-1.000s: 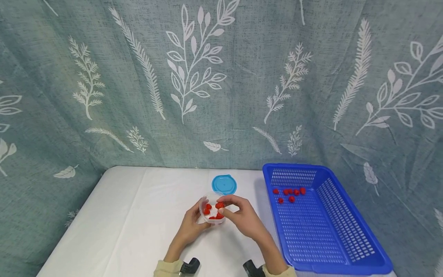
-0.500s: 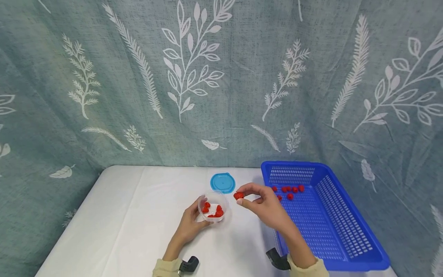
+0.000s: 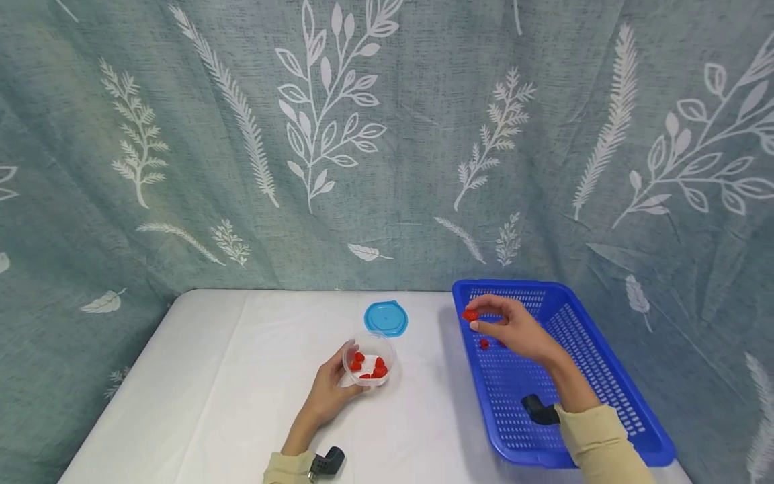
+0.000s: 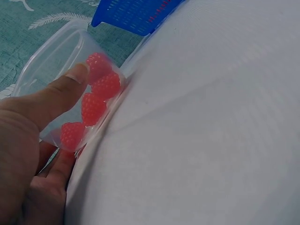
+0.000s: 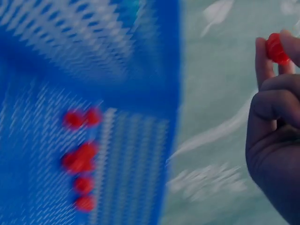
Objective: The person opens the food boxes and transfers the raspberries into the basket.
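My left hand grips a clear round plastic tub from its left side, thumb along the near wall. Inside the tub lie several red raspberries, seen through its wall in the left wrist view. Between thumb and fingertips my right hand pinches one raspberry, held over the far left rim of the blue basket. Several more raspberries lie in the basket in the right wrist view, which is blurred. In the head view my right hand hides most of those.
A round blue lid lies on the white-covered table just behind the tub. The basket, with slotted sides, stands at the table's right end. A green leaf-patterned curtain hangs right behind the table.
My right hand has lifted a raspberry out of the tub and carried it right, over the basket's edge. My left hand keeps its grip on the tub; the head view has shifted slightly.
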`<state>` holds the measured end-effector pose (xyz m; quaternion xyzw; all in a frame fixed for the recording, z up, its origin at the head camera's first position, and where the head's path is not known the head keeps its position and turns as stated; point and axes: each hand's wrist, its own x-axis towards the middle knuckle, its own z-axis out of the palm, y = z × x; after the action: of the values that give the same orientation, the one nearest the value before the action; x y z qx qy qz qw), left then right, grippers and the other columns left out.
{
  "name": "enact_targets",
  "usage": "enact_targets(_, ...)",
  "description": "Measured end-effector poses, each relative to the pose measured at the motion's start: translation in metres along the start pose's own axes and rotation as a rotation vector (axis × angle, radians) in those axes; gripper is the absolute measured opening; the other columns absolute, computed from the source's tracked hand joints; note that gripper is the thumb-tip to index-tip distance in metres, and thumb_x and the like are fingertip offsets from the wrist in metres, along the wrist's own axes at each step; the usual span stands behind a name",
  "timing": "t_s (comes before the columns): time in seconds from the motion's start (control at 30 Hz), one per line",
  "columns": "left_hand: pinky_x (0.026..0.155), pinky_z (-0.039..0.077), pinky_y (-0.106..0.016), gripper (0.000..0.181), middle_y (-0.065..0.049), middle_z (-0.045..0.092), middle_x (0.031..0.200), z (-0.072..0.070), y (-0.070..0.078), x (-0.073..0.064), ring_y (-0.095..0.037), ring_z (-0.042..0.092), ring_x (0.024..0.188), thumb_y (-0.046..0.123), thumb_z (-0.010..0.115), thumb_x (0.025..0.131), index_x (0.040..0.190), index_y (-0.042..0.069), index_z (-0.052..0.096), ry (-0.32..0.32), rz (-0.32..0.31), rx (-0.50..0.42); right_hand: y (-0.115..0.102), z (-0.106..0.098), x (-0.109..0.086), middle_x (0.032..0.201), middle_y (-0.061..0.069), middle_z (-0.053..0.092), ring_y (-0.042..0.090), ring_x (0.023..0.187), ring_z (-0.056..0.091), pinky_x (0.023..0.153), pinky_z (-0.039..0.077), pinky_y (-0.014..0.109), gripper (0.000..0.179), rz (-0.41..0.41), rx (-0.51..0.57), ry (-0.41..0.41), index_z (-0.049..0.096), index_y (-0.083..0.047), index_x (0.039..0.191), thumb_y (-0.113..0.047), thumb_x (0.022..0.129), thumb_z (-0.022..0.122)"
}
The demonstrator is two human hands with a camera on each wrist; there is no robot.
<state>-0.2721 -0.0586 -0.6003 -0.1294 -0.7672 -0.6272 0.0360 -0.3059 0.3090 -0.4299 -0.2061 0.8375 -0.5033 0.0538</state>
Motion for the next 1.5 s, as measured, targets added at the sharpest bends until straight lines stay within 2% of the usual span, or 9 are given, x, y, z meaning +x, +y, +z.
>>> enact_targets(0.2,0.118,0.034,-0.045,0.086,-0.013,0.056,0.147,0.001,0.001,-0.002,-0.031,0.044,0.145,0.003,0.086,0.076,0.152,0.011,0.046,0.005,-0.013,-0.015,0.054,-0.023,0.008,0.121,0.023,0.068,0.018,0.110,0.066,0.085,0.056,0.027,0.032,0.053,-0.024,-0.004,0.065,0.001,0.123,-0.012,0.094,0.072)
enact_targets(0.4,0.118,0.034,-0.045,0.086,-0.014,0.057,0.146,0.001,0.002,0.000,-0.031,0.046,0.143,-0.001,0.084,0.076,0.152,0.010,0.046,0.008,-0.011,-0.036,0.099,-0.036,0.009,0.120,0.021,0.068,0.007,0.094,0.066,0.075,0.057,0.028,0.043,0.207,0.083,-0.061,0.060,0.007,0.126,-0.013,0.091,0.076)
enact_targets(0.53,0.119,0.033,-0.044,0.086,-0.014,0.055,0.148,0.001,0.003,-0.001,-0.031,0.044,0.145,0.002,0.084,0.078,0.154,0.010,0.044,-0.001,-0.015,-0.011,0.121,-0.040,0.006,0.120,0.018,0.070,0.005,0.094,0.066,0.075,0.054,0.024,0.043,0.266,0.130,-0.152,0.057,0.010,0.128,-0.010,0.093,0.073)
enact_targets(0.63,0.119,0.032,-0.044,0.086,-0.014,0.055,0.149,0.000,0.003,-0.002,-0.031,0.044,0.145,0.002,0.084,0.078,0.154,0.010,0.044,-0.003,-0.012,-0.010,0.136,-0.041,0.004,0.117,0.011,0.071,0.004,0.098,0.066,0.081,0.055,0.022,0.043,0.294,0.140,-0.238,0.058,0.011,0.129,-0.009,0.093,0.072)
enact_targets(0.77,0.119,0.032,-0.044,0.086,-0.015,0.055,0.148,0.000,0.003,-0.002,-0.031,0.044,0.145,0.001,0.084,0.078,0.154,0.009,0.044,-0.005,-0.005,-0.012,0.152,-0.041,-0.001,0.113,0.000,0.072,0.004,0.094,0.064,0.077,0.055,0.019,0.044,0.350,0.175,-0.339,0.056,0.012,0.131,-0.006,0.094,0.070)
enact_targets(0.87,0.119,0.032,-0.044,0.086,-0.014,0.055,0.148,0.000,0.003,-0.002,-0.031,0.044,0.145,0.000,0.083,0.078,0.154,0.010,0.043,-0.007,-0.004,-0.010,0.158,-0.042,-0.005,0.111,-0.004,0.073,0.003,0.089,0.063,0.070,0.052,0.018,0.045,0.379,0.212,-0.360,0.054,0.014,0.133,-0.005,0.094,0.069)
enact_targets(1.03,0.119,0.033,-0.044,0.086,-0.014,0.056,0.148,0.001,0.003,-0.002,-0.030,0.045,0.145,-0.002,0.083,0.077,0.153,0.010,0.045,-0.003,-0.004,-0.023,0.158,-0.043,-0.007,0.097,-0.010,0.071,0.001,0.071,0.055,0.058,0.044,0.017,0.044,0.348,0.176,-0.292,0.059,0.012,0.129,-0.006,0.091,0.073)
enact_targets(1.27,0.118,0.034,-0.046,0.085,-0.016,0.056,0.147,0.003,0.004,-0.002,-0.032,0.045,0.144,-0.005,0.082,0.077,0.152,0.007,0.045,0.010,0.005,-0.052,0.154,-0.040,-0.007,0.098,-0.008,0.072,0.001,0.084,0.060,0.067,0.050,0.017,0.040,0.308,0.135,-0.218,0.063,0.011,0.124,-0.003,0.089,0.074)
enact_targets(1.5,0.118,0.034,-0.044,0.086,-0.013,0.055,0.149,0.003,0.004,-0.005,-0.030,0.045,0.145,-0.002,0.083,0.078,0.153,0.011,0.044,0.004,-0.008,-0.033,0.149,-0.040,-0.007,0.107,-0.001,0.068,0.007,0.085,0.056,0.065,0.046,0.021,0.045,0.366,0.057,-0.188,0.065,0.004,0.129,-0.008,0.087,0.078)
